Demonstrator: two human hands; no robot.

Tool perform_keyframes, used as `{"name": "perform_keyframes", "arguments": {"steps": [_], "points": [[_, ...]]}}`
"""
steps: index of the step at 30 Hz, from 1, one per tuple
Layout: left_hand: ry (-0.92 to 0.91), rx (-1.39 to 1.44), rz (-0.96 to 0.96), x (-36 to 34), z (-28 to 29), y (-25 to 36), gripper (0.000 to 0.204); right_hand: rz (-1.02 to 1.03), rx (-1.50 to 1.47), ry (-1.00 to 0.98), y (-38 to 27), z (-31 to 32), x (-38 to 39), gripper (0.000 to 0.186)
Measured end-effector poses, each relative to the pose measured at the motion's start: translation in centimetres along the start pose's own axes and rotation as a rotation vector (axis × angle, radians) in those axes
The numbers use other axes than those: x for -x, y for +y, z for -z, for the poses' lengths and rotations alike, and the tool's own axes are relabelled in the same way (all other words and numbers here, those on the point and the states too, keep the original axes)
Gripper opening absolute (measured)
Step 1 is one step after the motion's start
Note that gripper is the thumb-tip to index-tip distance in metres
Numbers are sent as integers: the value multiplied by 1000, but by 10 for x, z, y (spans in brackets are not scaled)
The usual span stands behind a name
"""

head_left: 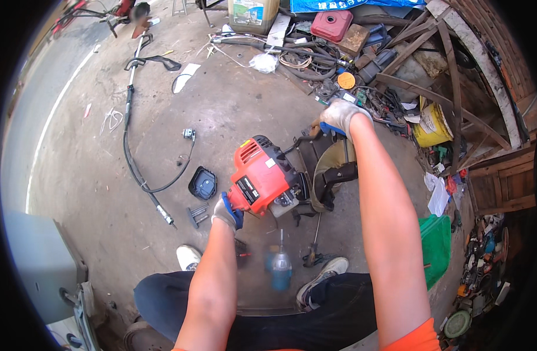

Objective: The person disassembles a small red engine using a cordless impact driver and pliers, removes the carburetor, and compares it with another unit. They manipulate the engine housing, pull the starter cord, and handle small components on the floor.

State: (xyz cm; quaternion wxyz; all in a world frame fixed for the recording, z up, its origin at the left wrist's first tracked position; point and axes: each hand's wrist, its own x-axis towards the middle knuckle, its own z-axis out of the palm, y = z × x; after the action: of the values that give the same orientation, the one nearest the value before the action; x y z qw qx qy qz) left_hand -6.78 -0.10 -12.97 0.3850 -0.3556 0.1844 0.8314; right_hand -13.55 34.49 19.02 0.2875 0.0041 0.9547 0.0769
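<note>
- Holding the engine (pixel 261 178) just ahead of the shoes (pixel 187 257), mid-floor, with the red casing turned up and tilted; cannot tell whether lifted or resting on the floor (pixel 157 117).
- Clasping the casing's lower left end with the left hand (pixel 226 215), gloved, with blue fingers curled over the edge.
- Gripping the upper edge of the black frame (pixel 311 153), on the engine's right, with the right hand (pixel 340 116), also gloved, apparently closed round it; cannot see every finger.
- Seems partway through, judging by loose parts nearby.
- Looks already off: a black cover (pixel 204 184), lying hollow side up just beside the engine; cannot tell for certain where from.
- Lying apart on the left too: the hose (pixel 128 153) with the pole (pixel 133 67), not joined to the engine, and a small metal part (pixel 189 133) on a thin cable.
- Cannot judge how much remains.
- Within reach near the shoes: a blurred power tool (pixel 281 269), a screwdriver (pixel 316 237) and, farther left, a small grey tool (pixel 193 218), all out of hand.
- Reaching up from the lower edge with the left forearm (pixel 211 292), leaning slightly right.
- Stretching farther with the right forearm (pixel 391 216), nearly straight, slanting up and left, wrist bent over the frame.
</note>
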Motion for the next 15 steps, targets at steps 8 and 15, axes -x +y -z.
{"name": "perform_keyframes", "arguments": {"steps": [8,15], "points": [[-159,35,0,-10,-42,-7,51,-175,-41,60,-17,5,12,21],[-172,64,-12,11,-9,-15,50,-417,-378,233,-73,3,112,41]]}}
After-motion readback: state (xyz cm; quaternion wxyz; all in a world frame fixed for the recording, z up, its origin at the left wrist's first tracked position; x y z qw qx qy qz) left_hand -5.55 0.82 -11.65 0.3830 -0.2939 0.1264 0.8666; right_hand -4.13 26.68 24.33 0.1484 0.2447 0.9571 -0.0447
